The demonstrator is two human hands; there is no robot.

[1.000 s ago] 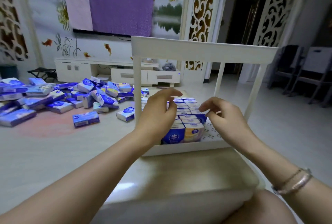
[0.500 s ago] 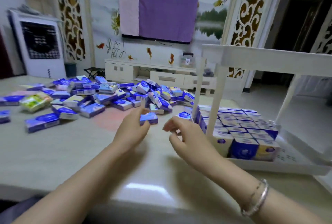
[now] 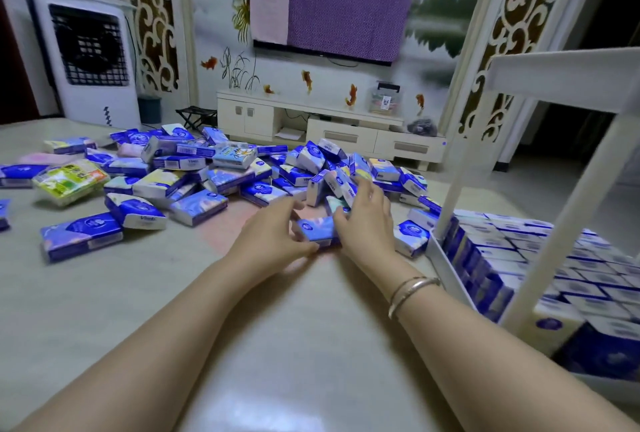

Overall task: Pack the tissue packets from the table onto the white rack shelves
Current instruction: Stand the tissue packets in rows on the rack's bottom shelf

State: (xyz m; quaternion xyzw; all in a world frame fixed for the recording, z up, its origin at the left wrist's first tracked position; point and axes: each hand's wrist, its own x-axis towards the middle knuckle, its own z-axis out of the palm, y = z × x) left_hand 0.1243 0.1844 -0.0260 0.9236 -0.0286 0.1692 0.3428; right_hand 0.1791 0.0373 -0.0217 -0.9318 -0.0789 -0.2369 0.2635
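Both hands gathering the next tissue packet at the edge of the pile.

I have my left hand (image 3: 273, 237) and right hand (image 3: 363, 223) closing in from either side on one blue tissue packet (image 3: 317, 229) lying flat on the counter (image 3: 173, 293); the left grip curls against its near-left end, and the right grip curls over its right end while its fingertips (image 3: 360, 185) reach into the loose pile (image 3: 242, 175) behind. I judge this the pick-up step. The white rack (image 3: 540, 237) stands just to the right, its lower shelf already lined with packets on edge. Much of the heap remains, so the job is far from done. Next I need a firm hold, a lift, then a swing right between the rack's posts.
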